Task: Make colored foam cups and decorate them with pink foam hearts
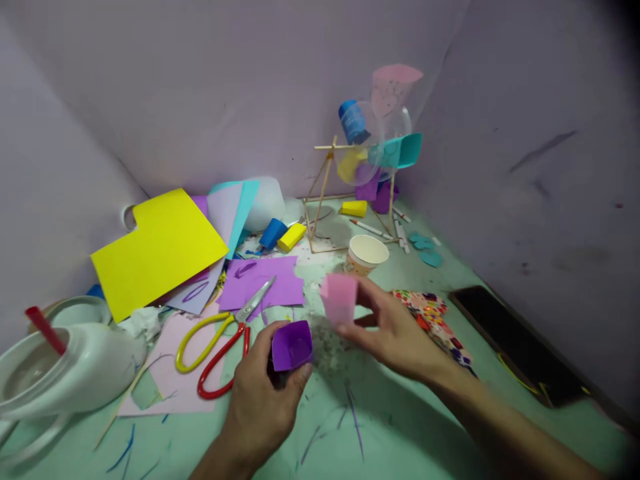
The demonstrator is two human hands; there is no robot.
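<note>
Between the fingers of my left hand is a small purple paper cup, its square opening tipped toward me. My right hand pinches a small pink paper cup, slightly blurred, above the table and just in front of a white-rimmed paper cup. To the left of my left hand lie scissors with one yellow and one red handle loop. Their blades rest on a torn purple paper sheet.
A stick-framed wheel carrying coloured paper cups stands at the back. Yellow paper leans on a pile at left, behind a white teapot-like vessel. A dark phone and patterned cloth lie right. Pens lie near the frame.
</note>
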